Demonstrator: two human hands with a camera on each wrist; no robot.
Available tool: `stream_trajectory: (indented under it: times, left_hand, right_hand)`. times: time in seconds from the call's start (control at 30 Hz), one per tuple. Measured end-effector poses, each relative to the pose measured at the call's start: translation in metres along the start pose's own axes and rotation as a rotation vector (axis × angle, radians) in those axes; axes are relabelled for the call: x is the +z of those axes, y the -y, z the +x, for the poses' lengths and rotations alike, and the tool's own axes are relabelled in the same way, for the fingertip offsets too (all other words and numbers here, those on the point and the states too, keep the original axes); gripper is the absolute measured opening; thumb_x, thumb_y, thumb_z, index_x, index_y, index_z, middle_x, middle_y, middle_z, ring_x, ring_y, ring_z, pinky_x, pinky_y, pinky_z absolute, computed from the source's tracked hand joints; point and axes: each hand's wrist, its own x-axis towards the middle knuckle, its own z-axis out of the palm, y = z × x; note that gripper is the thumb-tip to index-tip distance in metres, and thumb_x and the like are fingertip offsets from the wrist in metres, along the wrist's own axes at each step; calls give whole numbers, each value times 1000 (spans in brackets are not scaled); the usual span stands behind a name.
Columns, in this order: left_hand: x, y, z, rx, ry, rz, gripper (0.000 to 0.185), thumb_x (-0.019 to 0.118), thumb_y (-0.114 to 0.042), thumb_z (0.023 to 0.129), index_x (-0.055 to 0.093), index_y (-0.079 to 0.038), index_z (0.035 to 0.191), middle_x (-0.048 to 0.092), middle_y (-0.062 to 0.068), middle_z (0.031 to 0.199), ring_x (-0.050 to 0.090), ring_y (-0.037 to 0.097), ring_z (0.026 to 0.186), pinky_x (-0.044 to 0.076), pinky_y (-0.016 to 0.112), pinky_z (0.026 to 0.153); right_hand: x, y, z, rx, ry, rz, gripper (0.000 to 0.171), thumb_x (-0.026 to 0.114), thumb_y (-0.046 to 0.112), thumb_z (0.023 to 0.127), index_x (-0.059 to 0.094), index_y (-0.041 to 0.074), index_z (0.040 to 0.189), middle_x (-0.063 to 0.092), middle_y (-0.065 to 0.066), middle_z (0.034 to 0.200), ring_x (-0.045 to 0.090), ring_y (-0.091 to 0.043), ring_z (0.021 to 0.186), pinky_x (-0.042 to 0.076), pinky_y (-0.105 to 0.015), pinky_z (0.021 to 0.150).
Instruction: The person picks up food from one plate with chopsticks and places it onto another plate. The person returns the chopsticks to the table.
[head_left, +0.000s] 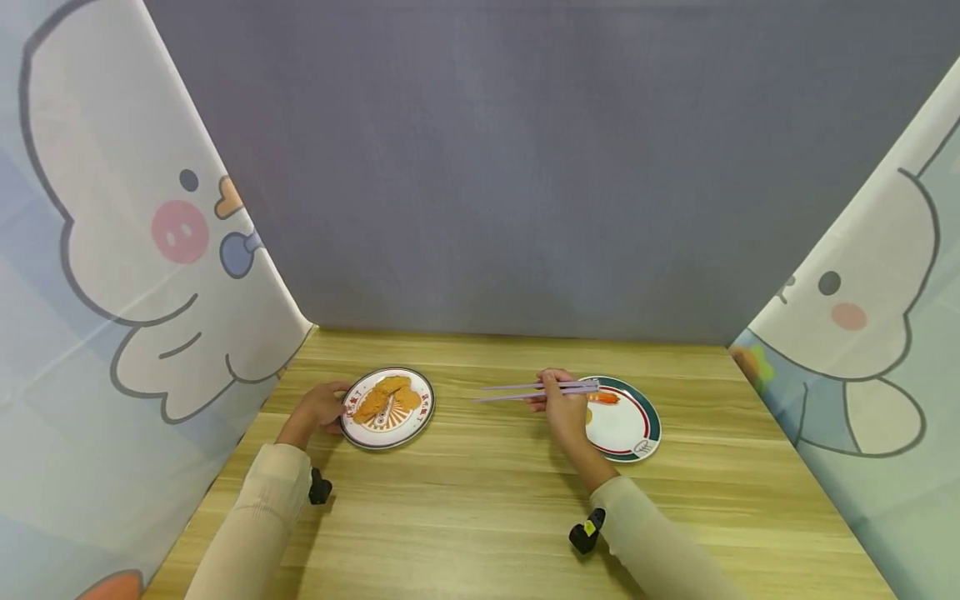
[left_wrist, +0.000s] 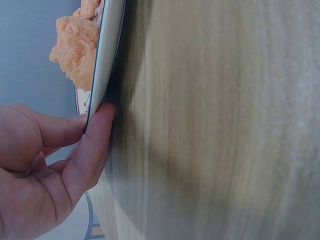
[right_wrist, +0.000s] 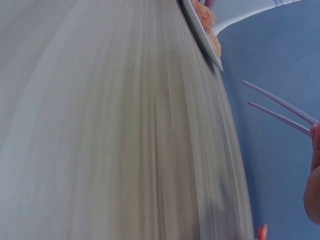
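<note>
A white plate with red lettering (head_left: 422, 419) (left_wrist: 102, 60) lies on the wooden table (head_left: 487, 500), with several orange fried pieces (head_left: 388, 395) (left_wrist: 75, 45) on it. My left hand (head_left: 318, 408) (left_wrist: 55, 160) pinches that plate's left rim, thumb against the edge. My right hand (head_left: 562, 408) grips a pair of lilac chopsticks (head_left: 517, 390) (right_wrist: 280, 107), tips pointing left and held above the table. Behind that hand sits a white plate with a green and red rim (head_left: 633, 421), with an orange-red piece (head_left: 603, 398) at its far left.
Cartoon-printed fabric screens stand on the left (head_left: 112, 292) and right (head_left: 870, 350), and a grey screen (head_left: 525, 167) closes the back. Bare wood lies between the two plates and toward the near edge.
</note>
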Motion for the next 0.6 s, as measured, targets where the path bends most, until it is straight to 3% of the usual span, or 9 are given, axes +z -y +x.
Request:
stream_trajectory:
  times: [0.13,0.37,0.6]
  left_hand:
    - [0,-1,0,-5,-1,0,58,50,5,96,39,2,153,45,36,140,68,17,75,64,33,65]
    - [0,-2,-2,-18,5,-50,59,48,5,97,39,0,154,46,34,140,66,18,78,65,33,67]
    - [0,-2,-6,-3,4,-57,59,48,7,96,37,2,154,47,35,139,66,18,77,65,34,67]
  right_hand:
    - [11,0,-3,5,13,-7,29,54,12,105,63,-16,105,67,-14,86,71,-16,57,60,-25,49]
    - [26,-5,-5,-2,11,8,26,54,9,104,63,-16,104,65,-25,90,70,-14,56,58,-24,46]
    - [44,-7,-9,5,20,17,25,55,9,104,64,-15,104,65,-25,88,70,-13,55,58,-23,46]
